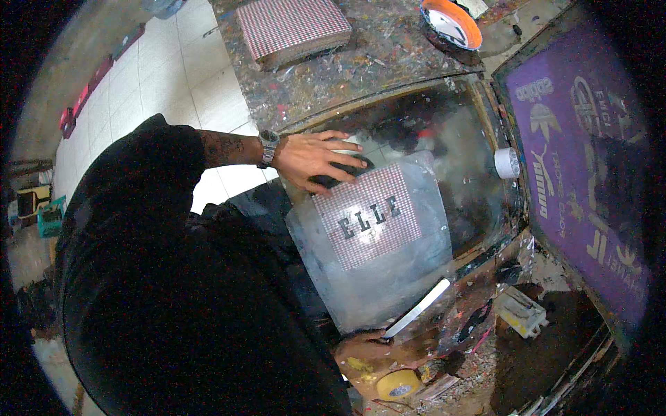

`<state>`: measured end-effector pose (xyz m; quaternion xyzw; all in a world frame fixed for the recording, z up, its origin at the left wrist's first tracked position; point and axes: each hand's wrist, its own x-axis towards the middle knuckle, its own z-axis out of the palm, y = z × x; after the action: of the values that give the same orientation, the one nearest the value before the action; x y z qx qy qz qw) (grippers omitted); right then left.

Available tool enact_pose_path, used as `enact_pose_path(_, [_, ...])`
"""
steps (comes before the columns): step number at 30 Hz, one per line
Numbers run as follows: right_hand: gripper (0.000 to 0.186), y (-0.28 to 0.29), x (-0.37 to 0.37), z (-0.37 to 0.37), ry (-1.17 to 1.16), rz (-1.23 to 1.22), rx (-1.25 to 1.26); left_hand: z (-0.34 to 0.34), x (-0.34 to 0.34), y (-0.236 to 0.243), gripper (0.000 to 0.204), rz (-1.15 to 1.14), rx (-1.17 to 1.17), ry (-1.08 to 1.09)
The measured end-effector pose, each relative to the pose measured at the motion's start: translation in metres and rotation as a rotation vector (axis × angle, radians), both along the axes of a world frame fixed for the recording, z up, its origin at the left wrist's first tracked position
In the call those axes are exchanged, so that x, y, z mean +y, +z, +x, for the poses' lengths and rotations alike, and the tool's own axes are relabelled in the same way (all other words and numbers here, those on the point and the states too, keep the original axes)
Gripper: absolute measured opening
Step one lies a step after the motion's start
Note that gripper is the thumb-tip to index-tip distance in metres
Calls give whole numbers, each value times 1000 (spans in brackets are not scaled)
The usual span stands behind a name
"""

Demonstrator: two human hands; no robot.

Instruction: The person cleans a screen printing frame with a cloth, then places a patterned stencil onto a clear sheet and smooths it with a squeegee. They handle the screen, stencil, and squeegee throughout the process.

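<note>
My left hand (319, 161), with a metal wristwatch, is spread with its fingers apart. Its fingertips rest at the upper edge of a red-and-white checked piece (371, 251) that bears dark printed lettering. This piece lies on or under a cloudy translucent sheet (420, 267), I cannot tell which. Close to the sheet's lower edge, my right hand (362, 342) is partly hidden by the dark sleeve. From its fingers a flat white strip-like tool (418, 308) sticks out toward the upper right, and the hand appears closed around the near end.
A purple printing screen (548, 139) in a frame stands tilted at right. Beside it are a white tape roll (507, 163) and a small pale box (522, 312). Yellow tape (399, 383) lies near the front. A checked stack (295, 31) and an orange-rimmed tub (454, 24) sit at the back.
</note>
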<state>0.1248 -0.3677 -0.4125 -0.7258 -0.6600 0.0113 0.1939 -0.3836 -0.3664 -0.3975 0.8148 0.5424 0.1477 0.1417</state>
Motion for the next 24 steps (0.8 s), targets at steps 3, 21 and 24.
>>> enact_pose_path(3, [47, -5, -2, -3, 46, 144, -111, 0, -6, -10, 68, 68, -27, 44])
enact_pose_path(21, [51, -12, 1, -2, -76, 43, 47, 287, -16, 29, 75, 185, -539, -166])
enact_pose_path(24, [51, -11, 2, -4, -96, 5, 109, 292, -20, 19, 78, 178, -485, -238])
